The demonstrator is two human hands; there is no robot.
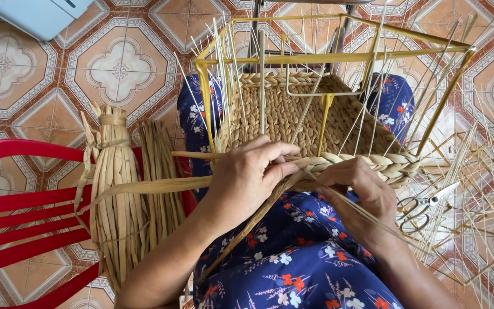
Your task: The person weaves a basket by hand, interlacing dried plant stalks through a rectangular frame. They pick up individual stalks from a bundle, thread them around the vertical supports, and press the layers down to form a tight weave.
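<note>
On my lap, the half-woven basket [310, 114] sits w/ its yellow wire frame [338, 56] up. Left hand [247, 174] pinches a flat reed strand [161, 184] at the near braided rim [384, 163]; right hand [358, 186] fingers curl tight on thin stakes there. Reed bundle [115, 194] lies on the red chair [24, 212], scissors [421, 206] on the floor.

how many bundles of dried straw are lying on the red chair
2: a tied bundle on the red chair, and a darker loose bundle right beside it, nearer the left hand. More may be hidden.
</note>
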